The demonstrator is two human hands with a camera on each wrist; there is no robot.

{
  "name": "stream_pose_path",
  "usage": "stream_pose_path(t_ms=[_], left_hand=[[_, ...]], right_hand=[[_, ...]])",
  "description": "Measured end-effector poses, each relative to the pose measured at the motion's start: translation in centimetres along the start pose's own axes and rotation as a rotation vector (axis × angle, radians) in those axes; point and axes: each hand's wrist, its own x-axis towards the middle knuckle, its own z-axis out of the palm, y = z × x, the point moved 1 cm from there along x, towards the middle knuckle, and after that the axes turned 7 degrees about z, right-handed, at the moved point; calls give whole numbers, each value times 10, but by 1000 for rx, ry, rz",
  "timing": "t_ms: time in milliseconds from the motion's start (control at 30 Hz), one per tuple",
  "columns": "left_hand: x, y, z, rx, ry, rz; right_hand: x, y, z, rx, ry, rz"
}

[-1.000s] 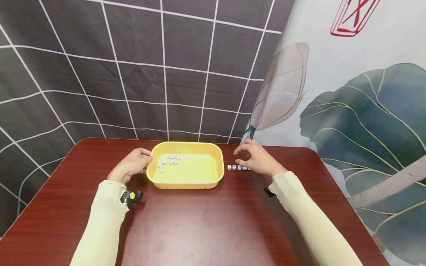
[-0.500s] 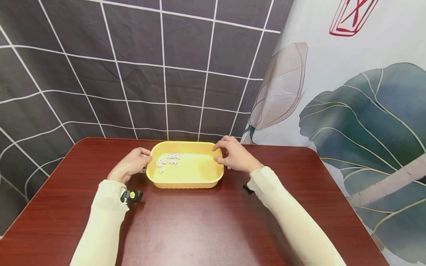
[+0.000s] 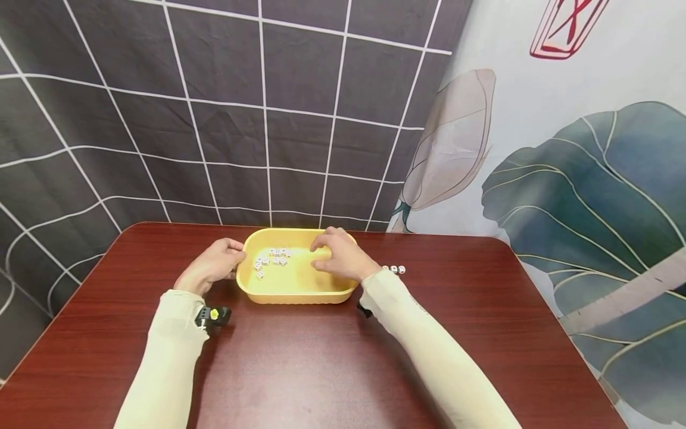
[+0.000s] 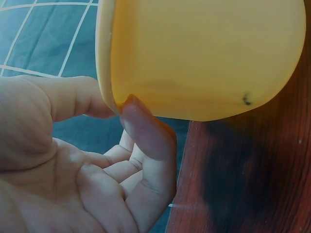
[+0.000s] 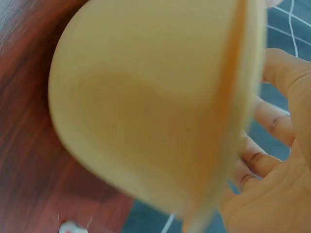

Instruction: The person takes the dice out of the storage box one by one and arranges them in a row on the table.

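A yellow plastic basin (image 3: 300, 296) stands on the table. My left hand (image 3: 214, 262) pinches its left rim; the left wrist view shows the thumb (image 4: 146, 131) inside the wall and a finger outside. Several white dice (image 3: 277, 256) lie in the left half of the basin. My right hand (image 3: 343, 255) is over the basin's right end, thumb and forefinger spread apart with nothing visible between them. Right of the basin, several dice (image 3: 393, 269) sit in a row on the table, partly hidden by my right wrist. One die (image 5: 73, 227) shows in the right wrist view.
The dark red table (image 3: 300, 357) runs back to a dark cloth (image 3: 300, 143) with a white grid. A pale cloth (image 3: 514, 196) with painted leaves hangs on the right. Both wrists carry small black camera mounts (image 3: 214, 316).
My right hand has moved left, from above the row of dice, across the right rim to over the basin. The left hand keeps its hold on the rim.
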Motion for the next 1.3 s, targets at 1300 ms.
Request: stream_pose_path(t_ms=[1300], left_hand=[[-1, -1, 1, -35, 23, -29]], right_hand=[[47, -51, 58, -177, -28, 341]])
